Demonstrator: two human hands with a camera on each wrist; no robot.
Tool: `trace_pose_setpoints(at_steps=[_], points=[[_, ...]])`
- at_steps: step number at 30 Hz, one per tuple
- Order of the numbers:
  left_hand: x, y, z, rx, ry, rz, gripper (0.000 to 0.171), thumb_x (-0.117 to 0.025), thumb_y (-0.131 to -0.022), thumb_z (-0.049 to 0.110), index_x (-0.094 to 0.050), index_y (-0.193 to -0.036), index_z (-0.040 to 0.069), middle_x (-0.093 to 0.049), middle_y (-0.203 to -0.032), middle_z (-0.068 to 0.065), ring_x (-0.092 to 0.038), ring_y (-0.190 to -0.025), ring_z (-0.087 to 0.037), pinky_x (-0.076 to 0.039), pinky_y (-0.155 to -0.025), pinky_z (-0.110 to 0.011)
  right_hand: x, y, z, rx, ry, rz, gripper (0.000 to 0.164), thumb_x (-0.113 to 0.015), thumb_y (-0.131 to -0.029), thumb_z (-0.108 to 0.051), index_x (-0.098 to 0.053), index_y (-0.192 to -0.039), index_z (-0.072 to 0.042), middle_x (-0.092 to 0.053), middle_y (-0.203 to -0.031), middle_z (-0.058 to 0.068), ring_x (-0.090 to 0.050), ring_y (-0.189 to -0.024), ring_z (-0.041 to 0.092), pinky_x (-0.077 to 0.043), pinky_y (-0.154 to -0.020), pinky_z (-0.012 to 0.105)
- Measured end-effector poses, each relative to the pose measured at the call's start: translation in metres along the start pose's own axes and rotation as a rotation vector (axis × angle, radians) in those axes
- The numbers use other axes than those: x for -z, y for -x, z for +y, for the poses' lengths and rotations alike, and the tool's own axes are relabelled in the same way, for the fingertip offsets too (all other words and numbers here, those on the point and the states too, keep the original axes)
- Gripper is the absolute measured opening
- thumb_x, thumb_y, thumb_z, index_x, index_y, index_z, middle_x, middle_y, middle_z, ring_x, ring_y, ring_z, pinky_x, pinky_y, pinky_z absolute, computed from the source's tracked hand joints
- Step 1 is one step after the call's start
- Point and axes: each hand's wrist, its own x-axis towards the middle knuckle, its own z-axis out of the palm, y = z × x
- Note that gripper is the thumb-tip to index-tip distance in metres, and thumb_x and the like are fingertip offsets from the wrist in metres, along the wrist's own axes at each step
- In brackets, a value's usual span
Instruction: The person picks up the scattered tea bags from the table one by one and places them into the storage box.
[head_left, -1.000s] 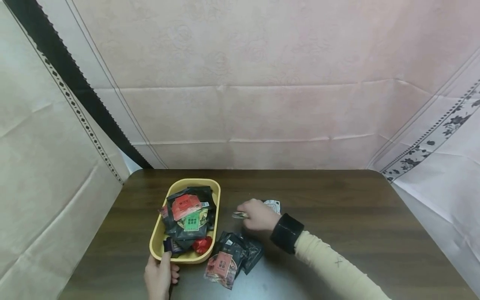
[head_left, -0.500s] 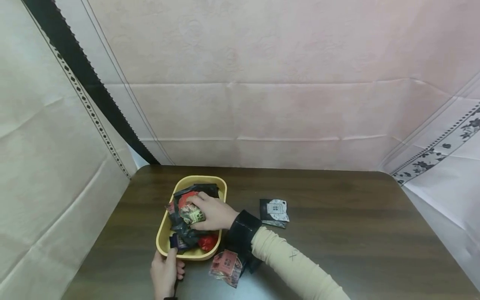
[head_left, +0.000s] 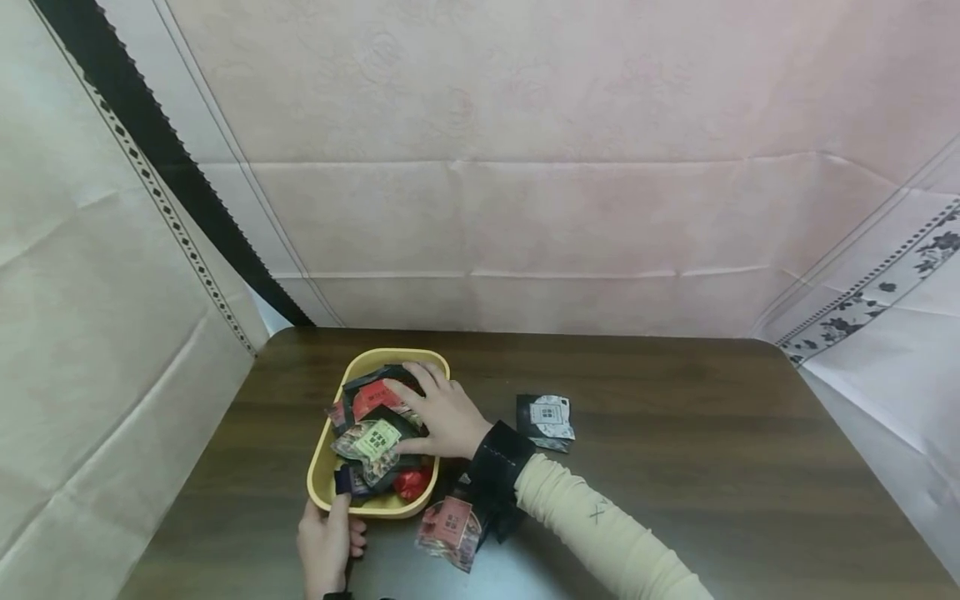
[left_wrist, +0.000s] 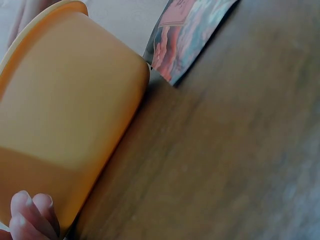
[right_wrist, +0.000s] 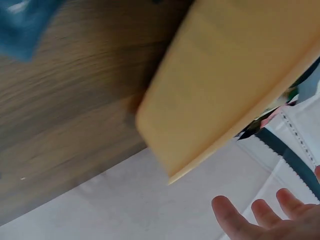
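My left hand (head_left: 324, 542) holds the near left corner of a yellow plastic basket (head_left: 321, 475), thumb up at the rim; in the left wrist view its fingertips (left_wrist: 30, 212) lie against the outer wall. Over the basket's right side, my right hand (head_left: 448, 421) spreads its fingers above several dark food packets. A packet with a pale green label (head_left: 377, 439) lies on top near the thumb. Behind it, a packet with a red label (head_left: 372, 398) is partly covered by the fingers. A shiny red wrapped piece (head_left: 412, 482) and a dark purple wrapper (head_left: 352, 481) sit at the basket's near end.
Just right of the basket, a black packet with a pink label (head_left: 452, 525) lies on the wooden table (head_left: 675, 467), partly under the right wrist. Farther right are black-and-white packets (head_left: 549, 419), one overlapping another. Pale cloth (head_left: 525, 225) hangs behind the table.
My right hand has moved left from the table into the basket with a small packet, then spread its fingers. The green-labelled packet now lies tilted nearer the front. The left hand stays at the rim.
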Motion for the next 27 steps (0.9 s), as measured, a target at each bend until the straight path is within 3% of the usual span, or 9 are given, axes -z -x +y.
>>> trace_pose_setpoints(at_steps=[6, 10, 18, 22, 27], points=[[-0.001, 0.0, 0.003, 0.024, -0.018, 0.021, 0.028, -0.044, -0.086, 0.02, -0.043, -0.103, -0.003, -0.055, -0.048, -0.003, -0.048, -0.032, -0.009, -0.044, -0.029, -0.03, 0.003, 0.014, 0.025, -0.043, 0.0, -0.028, 0.084, -0.06, -0.075, -0.059, -0.027, -0.143, -0.023, -0.02, -0.145, 0.015, -0.02, -0.132, 0.033, -0.041, -0.092, 0.05], [-0.003, 0.0, 0.002, 0.026, -0.016, 0.02, 0.028, -0.045, -0.086, 0.019, -0.043, -0.103, -0.003, -0.055, -0.048, -0.004, -0.047, -0.032, -0.01, -0.044, -0.029, -0.03, 0.001, 0.034, 0.053, -0.105, -0.035, -0.07, 0.079, -0.067, -0.073, -0.046, -0.033, -0.14, -0.02, -0.017, -0.147, 0.014, -0.019, -0.131, 0.035, -0.042, -0.089, 0.055], [-0.002, 0.001, 0.002, 0.022, -0.027, 0.018, 0.027, -0.044, -0.087, 0.019, -0.043, -0.102, -0.003, -0.055, -0.048, -0.005, -0.048, -0.033, -0.01, -0.044, -0.029, -0.031, 0.003, 0.082, 0.105, -0.337, -0.131, -0.365, 0.089, -0.071, -0.06, -0.012, -0.034, -0.14, -0.024, -0.009, -0.15, 0.009, -0.005, -0.134, 0.038, -0.033, -0.083, 0.071], [-0.001, 0.0, 0.001, 0.019, -0.03, 0.022, 0.026, -0.044, -0.087, 0.019, -0.043, -0.101, -0.002, -0.055, -0.048, -0.005, -0.048, -0.032, -0.009, -0.043, -0.028, -0.03, -0.003, 0.096, 0.118, -0.42, -0.098, -0.496, 0.09, -0.073, -0.06, -0.009, -0.035, -0.138, -0.03, -0.012, -0.149, 0.008, -0.008, -0.134, 0.038, -0.035, -0.082, 0.068], [-0.002, 0.0, 0.001, 0.016, -0.031, 0.018, 0.026, -0.044, -0.087, 0.019, -0.043, -0.101, -0.003, -0.055, -0.049, -0.005, -0.048, -0.033, -0.009, -0.044, -0.029, -0.03, -0.004, 0.102, 0.122, -0.43, -0.096, -0.487, 0.085, -0.075, -0.06, -0.01, -0.04, -0.136, -0.029, -0.025, -0.143, 0.012, -0.026, -0.126, 0.039, -0.046, -0.074, 0.055]])
